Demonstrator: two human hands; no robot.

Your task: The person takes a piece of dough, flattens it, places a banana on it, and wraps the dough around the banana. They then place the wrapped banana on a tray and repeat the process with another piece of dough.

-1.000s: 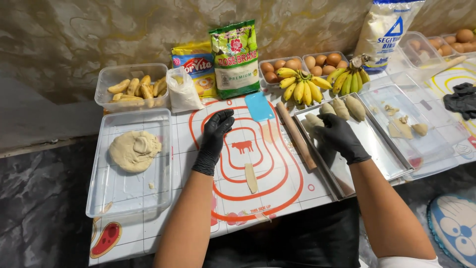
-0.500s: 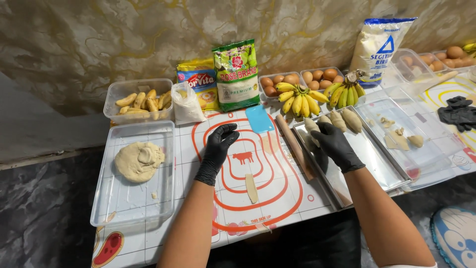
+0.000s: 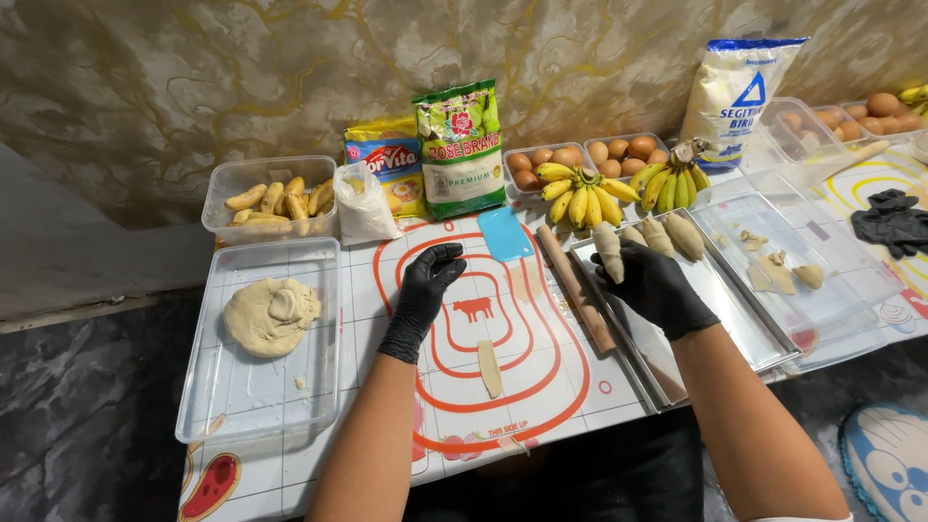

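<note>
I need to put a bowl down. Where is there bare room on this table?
Free: the white baking mat with red rings, around the thin dough strip, between the clear plastic tray holding the dough lump and the wooden rolling pin. Also that tray's near half. Crowded: the back row of bags, eggs and bananas.

Right-edge bananas (image 3: 914, 94) cut off
</note>
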